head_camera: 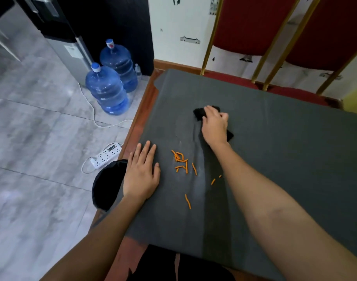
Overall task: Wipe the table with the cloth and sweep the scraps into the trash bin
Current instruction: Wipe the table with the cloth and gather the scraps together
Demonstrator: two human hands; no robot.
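My right hand (215,126) is closed on the black cloth (200,114), pressed to the grey surface (285,159) past mid-table; the cloth's long axis runs diagonally, far-left to near-right. My left hand (142,173) lies flat and open by the left edge, above the trash bin (106,185). Orange scraps (181,161) lie between my hands, mostly lengthwise toward me.

Two bare forearms reach forward, hands well apart.
The left hand (142,173) lies flat, palm down, fingers spread, near the tabletop's left edge; the right hand (215,126), farther out toward the middle, looks curled closed, knuckles up.
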